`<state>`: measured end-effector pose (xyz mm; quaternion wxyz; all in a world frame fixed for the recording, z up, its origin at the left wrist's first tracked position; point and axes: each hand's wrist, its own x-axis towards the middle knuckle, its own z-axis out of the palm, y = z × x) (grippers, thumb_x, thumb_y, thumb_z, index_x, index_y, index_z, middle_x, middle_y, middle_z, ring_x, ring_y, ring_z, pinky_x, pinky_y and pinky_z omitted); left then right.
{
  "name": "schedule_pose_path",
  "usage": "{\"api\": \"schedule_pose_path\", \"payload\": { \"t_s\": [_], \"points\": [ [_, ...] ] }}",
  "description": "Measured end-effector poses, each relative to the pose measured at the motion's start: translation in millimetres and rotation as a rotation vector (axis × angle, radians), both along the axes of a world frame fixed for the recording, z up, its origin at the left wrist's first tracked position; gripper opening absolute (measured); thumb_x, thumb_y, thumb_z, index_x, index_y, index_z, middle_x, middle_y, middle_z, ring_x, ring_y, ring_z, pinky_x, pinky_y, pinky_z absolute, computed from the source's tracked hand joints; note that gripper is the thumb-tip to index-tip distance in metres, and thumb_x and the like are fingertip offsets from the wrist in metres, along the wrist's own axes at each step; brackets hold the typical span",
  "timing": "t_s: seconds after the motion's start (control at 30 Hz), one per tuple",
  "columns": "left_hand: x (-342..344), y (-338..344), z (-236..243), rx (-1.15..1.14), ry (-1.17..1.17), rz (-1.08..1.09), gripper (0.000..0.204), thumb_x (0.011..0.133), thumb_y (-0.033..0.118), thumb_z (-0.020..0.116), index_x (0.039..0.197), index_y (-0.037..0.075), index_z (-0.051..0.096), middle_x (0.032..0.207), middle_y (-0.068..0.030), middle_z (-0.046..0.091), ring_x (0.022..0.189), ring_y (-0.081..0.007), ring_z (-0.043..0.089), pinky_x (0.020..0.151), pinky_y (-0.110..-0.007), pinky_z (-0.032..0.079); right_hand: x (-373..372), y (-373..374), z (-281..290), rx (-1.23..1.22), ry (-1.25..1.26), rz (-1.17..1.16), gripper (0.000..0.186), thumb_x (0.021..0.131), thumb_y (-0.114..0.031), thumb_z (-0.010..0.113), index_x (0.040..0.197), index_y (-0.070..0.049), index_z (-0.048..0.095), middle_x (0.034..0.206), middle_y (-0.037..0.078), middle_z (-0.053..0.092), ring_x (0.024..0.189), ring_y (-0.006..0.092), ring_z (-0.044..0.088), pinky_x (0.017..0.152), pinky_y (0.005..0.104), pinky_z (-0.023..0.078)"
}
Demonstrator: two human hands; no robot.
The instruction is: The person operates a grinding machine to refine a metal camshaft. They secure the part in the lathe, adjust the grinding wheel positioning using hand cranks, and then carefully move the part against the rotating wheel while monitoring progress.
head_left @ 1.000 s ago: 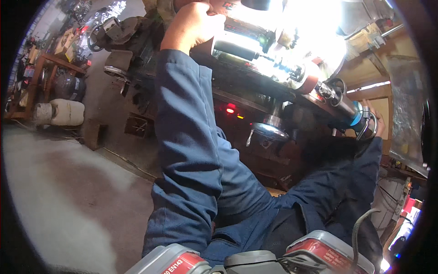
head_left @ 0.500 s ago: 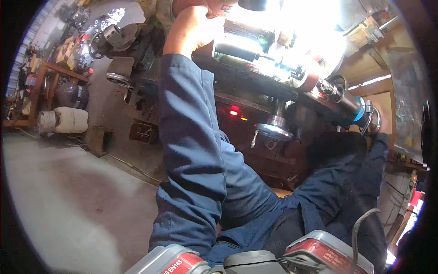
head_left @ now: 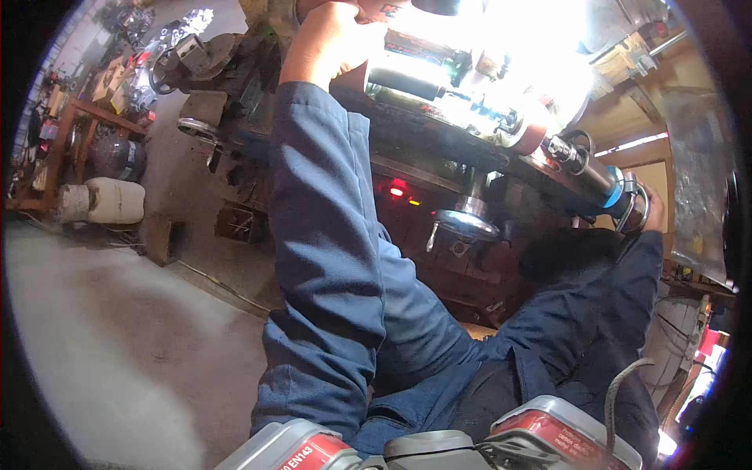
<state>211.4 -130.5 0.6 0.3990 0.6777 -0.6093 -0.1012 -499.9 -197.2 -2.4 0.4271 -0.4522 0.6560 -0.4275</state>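
While little has been shifted, suggesting steady work, the right hand (head_left: 657,210) is kept at the metal ring (head_left: 647,204) ending the blue-banded cylinder (head_left: 595,178), the left hand (head_left: 333,39) at the dark machine (head_left: 431,133); neither grip can be made out.

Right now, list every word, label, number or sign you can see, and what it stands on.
Red-labelled grey boxy cartridge at lower left: large pale print, legible in part, not copied here.
Red-labelled grey boxy cartridge at lower right: small pale print, partly blurred, not copied either.
Glare-lit machine surface by the left hand: small marking, too blurred to read.
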Motion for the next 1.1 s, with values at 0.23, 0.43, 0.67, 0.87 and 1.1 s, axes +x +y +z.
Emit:
{"api": "schedule_pose_path", "payload": {
  "t_s": [0.23,0.43,0.67,0.87,1.1],
  "points": [
    [-3.1,-1.1,4.0,-0.014,-0.001,0.001,0.030,0.086,0.026,0.066,0.098,-0.001,0.068,0.084,-0.0194,0.070,0.076,-0.0295,0.069,0.070,-0.041,0.052,35.9,-6.7,9.1,0.157,-0.067,-0.003,0.026,0.091,-0.027,0.055,0.095,-0.004,0.067,0.079,0.006,0.068,0.066,0.0166,0.066,0.061,0.0298,0.056],
    [-10.0,12.7,12.2,-0.143,0.038,0.051,0.027,0.086,0.023,0.065,0.096,-0.002,0.067,0.081,-0.0189,0.070,0.073,-0.0290,0.069,0.068,-0.042,0.052,23.0,-24.9,36.5,0.368,0.146,0.264,0.027,0.092,-0.026,0.056,0.097,-0.002,0.068,0.087,0.007,0.069,0.075,0.0173,0.068,0.058,0.0301,0.055],
    [-93.0,57.2,30.1,-0.641,0.218,0.115,0.036,0.083,0.036,0.069,0.091,0.001,0.069,0.081,-0.0190,0.069,0.081,-0.0291,0.069,0.073,-0.040,0.052,32.6,0.4,15.9,-0.025,0.158,-0.151,0.033,0.091,-0.028,0.055,0.112,-0.005,0.067,0.104,0.007,0.070,0.094,0.0211,0.064,0.075,0.0412,0.053],
    [-134.0,26.7,-6.7,-0.681,-0.384,0.122,0.036,0.084,0.036,0.070,0.082,0.000,0.066,0.070,-0.0181,0.062,0.073,-0.0334,0.063,0.068,-0.042,0.052,82.5,16.0,26.8,-0.060,0.447,-0.038,0.038,0.089,-0.029,0.056,0.118,-0.004,0.064,0.107,0.008,0.069,0.097,0.0175,0.062,0.069,0.0326,0.052],
    [-137.1,7.4,8.3,-0.575,0.025,-0.206,0.034,0.073,0.027,0.081,0.093,0.002,0.069,0.080,-0.0146,0.070,0.073,-0.0304,0.068,0.069,-0.038,0.054,66.0,9.4,15.9,-0.104,0.379,0.041,0.037,0.088,-0.028,0.059,0.117,-0.005,0.065,0.106,0.005,0.067,0.090,0.0158,0.062,0.067,0.0300,0.050]
  ]
}}
